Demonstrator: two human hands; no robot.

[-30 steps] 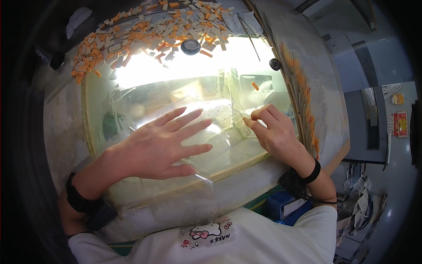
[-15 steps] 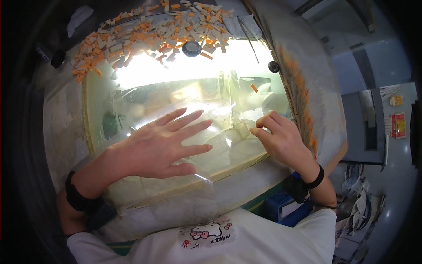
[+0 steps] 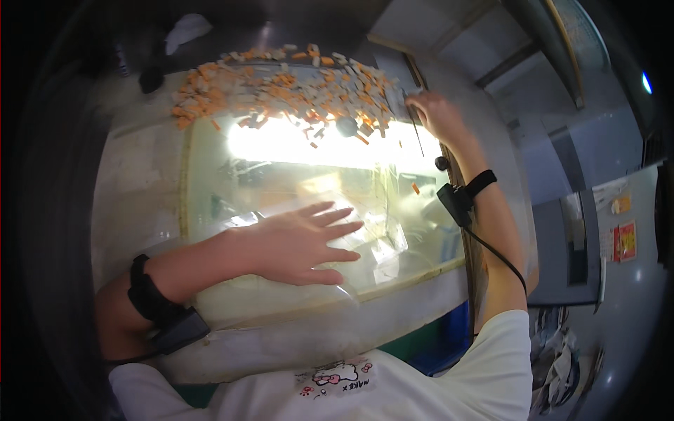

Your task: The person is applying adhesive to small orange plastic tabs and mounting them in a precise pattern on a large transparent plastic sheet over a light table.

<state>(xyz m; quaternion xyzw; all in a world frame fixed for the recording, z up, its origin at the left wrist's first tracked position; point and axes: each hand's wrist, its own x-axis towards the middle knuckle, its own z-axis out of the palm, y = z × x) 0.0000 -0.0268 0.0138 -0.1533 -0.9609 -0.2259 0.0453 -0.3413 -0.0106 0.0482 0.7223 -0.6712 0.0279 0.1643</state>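
My left hand (image 3: pixel 291 242) lies palm down with its fingers spread. Under it is a clear plastic sheet (image 3: pixel 330 291) on the brightly lit glass top (image 3: pixel 274 186). My right hand (image 3: pixel 439 119) is stretched to the far right edge of the glass. Its fingers are curled in at the upper end of thin dark tweezers (image 3: pixel 417 133), whose tip points back toward me. The hand covers part of the tweezers and the grey cloth under them. A small orange piece (image 3: pixel 415 189) lies on the glass, nearer to me than the tweezers.
Many small orange and grey-white pieces (image 3: pixel 281 88) are heaped along the far side. A round dark lid (image 3: pixel 347 126) stands at their near edge, and a black knob (image 3: pixel 441 163) at the right edge. A cable (image 3: pixel 500 251) runs from my right wrist unit (image 3: pixel 455 203).
My right hand has left the plastic sheet and reached far and right to the tweezers. My left hand stays spread on the sheet. The whole view has shifted.
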